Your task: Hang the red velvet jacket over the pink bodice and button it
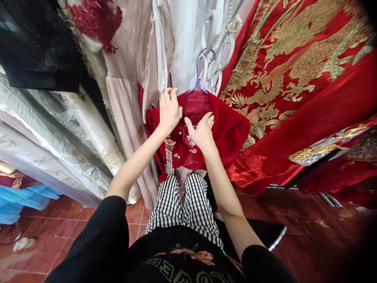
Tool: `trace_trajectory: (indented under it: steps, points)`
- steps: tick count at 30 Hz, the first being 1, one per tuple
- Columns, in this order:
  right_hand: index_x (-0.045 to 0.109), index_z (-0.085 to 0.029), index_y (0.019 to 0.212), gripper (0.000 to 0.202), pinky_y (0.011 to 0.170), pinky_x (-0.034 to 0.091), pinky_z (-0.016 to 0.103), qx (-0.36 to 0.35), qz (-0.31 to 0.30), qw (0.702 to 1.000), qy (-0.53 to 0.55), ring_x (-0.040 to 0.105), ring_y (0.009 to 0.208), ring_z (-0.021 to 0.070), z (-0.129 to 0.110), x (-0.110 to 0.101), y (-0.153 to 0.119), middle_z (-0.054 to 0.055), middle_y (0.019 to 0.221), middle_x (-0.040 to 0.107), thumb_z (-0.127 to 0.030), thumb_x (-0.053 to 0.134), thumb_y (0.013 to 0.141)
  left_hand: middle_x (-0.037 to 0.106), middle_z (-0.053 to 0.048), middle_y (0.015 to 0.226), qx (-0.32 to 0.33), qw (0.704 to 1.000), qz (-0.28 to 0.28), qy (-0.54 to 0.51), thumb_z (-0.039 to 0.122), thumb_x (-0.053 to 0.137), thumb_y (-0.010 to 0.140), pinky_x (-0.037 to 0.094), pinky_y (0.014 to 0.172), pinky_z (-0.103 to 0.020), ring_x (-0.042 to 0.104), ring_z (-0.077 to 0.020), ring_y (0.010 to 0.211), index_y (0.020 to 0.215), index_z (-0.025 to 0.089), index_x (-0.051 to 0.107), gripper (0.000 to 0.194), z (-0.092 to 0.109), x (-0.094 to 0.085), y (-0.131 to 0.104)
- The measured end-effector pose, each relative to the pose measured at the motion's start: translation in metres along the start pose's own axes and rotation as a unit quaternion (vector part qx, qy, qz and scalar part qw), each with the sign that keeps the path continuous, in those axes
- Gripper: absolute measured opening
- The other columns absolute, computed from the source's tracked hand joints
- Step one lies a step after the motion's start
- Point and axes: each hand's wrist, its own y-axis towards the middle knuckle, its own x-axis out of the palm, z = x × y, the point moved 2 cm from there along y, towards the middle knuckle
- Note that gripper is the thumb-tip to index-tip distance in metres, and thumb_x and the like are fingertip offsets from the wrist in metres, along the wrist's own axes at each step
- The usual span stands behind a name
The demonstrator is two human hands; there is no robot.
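A short red velvet jacket (228,122) hangs in front of me on a purple hanger (198,74). A beaded tassel (169,151) and small gold flower ornaments (193,151) decorate its front. My left hand (170,110) is at the jacket's left shoulder, its fingers loosely bent and apart from the thumb. At the neckline, over the dark red lining (198,104), my right hand (202,131) has its thumb and fingers spread. Neither hand visibly grips the cloth, though the undersides of both are hidden.
Pale pink dresses (126,94) and white gowns (97,133) hang to the left. On the right is a red garment with gold dragon embroidery (282,70). White rings (209,29) stand behind the hanger. Red tiles (61,226) cover the floor.
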Motion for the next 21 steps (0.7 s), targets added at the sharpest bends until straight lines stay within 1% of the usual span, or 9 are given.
trace_trajectory:
  steps: [3,6,9,11,13,15,16,19,21]
  points:
    - [0.040,-0.002,0.138,0.093,0.111,0.025,0.072,0.027,0.037,0.996,-0.082,0.028,0.143,0.0487,0.014,-0.012,0.001,0.035,0.145,0.037,-0.077,0.052,0.083,0.047,-0.018,0.148,-0.016,1.000,-0.018,-0.014,0.049,0.048,0.096,0.030,0.120,-0.048,0.041,-0.0319,0.142,0.131,0.017,0.050,0.047,-0.008,0.009,0.000]
    - [0.049,-0.003,0.129,0.086,0.110,0.028,0.070,0.072,0.053,0.981,-0.169,0.040,0.136,0.0473,0.032,-0.048,0.020,0.034,0.136,0.049,-0.077,0.051,0.084,0.049,-0.018,0.148,-0.047,0.998,-0.047,-0.010,0.046,0.043,0.098,0.030,0.121,-0.046,0.042,-0.0305,0.143,0.131,0.016,0.051,0.045,-0.015,0.006,-0.003]
    - [0.059,-0.002,0.118,0.076,0.111,0.031,0.062,0.120,0.059,0.965,-0.224,0.049,0.130,0.0453,0.042,-0.088,0.060,0.034,0.127,0.058,-0.071,0.051,0.088,0.064,-0.017,0.132,-0.104,0.992,-0.074,-0.007,0.040,0.044,0.098,0.035,0.117,-0.048,0.053,-0.0327,0.134,0.118,0.017,0.059,0.034,-0.020,-0.003,0.001]
    - [0.067,-0.007,0.106,0.063,0.108,0.039,0.055,0.123,0.006,0.969,-0.215,0.057,0.123,0.0413,0.044,-0.108,0.091,0.028,0.117,0.067,-0.066,0.052,0.090,0.072,-0.013,0.110,-0.150,0.986,-0.074,-0.020,0.034,0.049,0.096,0.039,0.113,-0.049,0.060,-0.0341,0.125,0.097,0.018,0.064,0.022,-0.022,-0.010,0.008]
    - [0.072,-0.013,0.087,0.052,0.101,0.048,0.049,0.163,-0.161,0.958,-0.171,0.067,0.107,0.0358,0.043,-0.117,0.112,0.019,0.099,0.074,-0.063,0.056,0.089,0.072,-0.009,0.088,-0.210,0.974,-0.060,-0.065,0.029,0.053,0.092,0.045,0.107,-0.046,0.065,-0.0333,0.115,0.075,0.018,0.060,0.021,-0.027,-0.015,0.019]
    - [0.073,-0.017,0.077,0.048,0.091,0.055,0.045,0.206,-0.323,0.918,-0.101,0.071,0.093,0.0309,0.037,-0.121,0.119,0.014,0.085,0.076,-0.063,0.061,0.087,0.067,-0.005,0.074,-0.292,0.942,-0.038,-0.158,0.026,0.055,0.089,0.052,0.098,-0.041,0.069,-0.0299,0.103,0.065,0.018,0.054,0.025,-0.036,-0.017,0.029]
    - [0.074,-0.018,0.078,0.048,0.087,0.057,0.043,0.212,-0.367,0.903,-0.067,0.072,0.089,0.0290,0.032,-0.121,0.119,0.013,0.082,0.076,-0.064,0.062,0.085,0.066,-0.004,0.071,-0.335,0.916,-0.024,-0.221,0.026,0.056,0.087,0.055,0.093,-0.039,0.071,-0.0275,0.096,0.065,0.018,0.054,0.024,-0.042,-0.017,0.034]
    - [0.077,-0.021,0.092,0.046,0.081,0.060,0.041,0.153,-0.369,0.917,0.008,0.073,0.086,0.0250,0.013,-0.116,0.111,0.009,0.081,0.076,-0.064,0.064,0.084,0.067,-0.003,0.072,-0.408,0.817,0.024,-0.407,0.030,0.059,0.085,0.058,0.085,-0.033,0.071,-0.0220,0.086,0.072,0.017,0.058,0.019,-0.062,-0.023,0.037]
    - [0.077,-0.022,0.099,0.044,0.077,0.060,0.040,0.099,-0.356,0.929,0.032,0.074,0.081,0.0232,0.005,-0.111,0.105,0.007,0.080,0.076,-0.061,0.067,0.083,0.070,-0.004,0.078,-0.404,0.786,0.055,-0.465,0.037,0.058,0.089,0.057,0.088,-0.032,0.071,-0.0198,0.088,0.078,0.016,0.062,0.024,-0.073,-0.040,0.029]
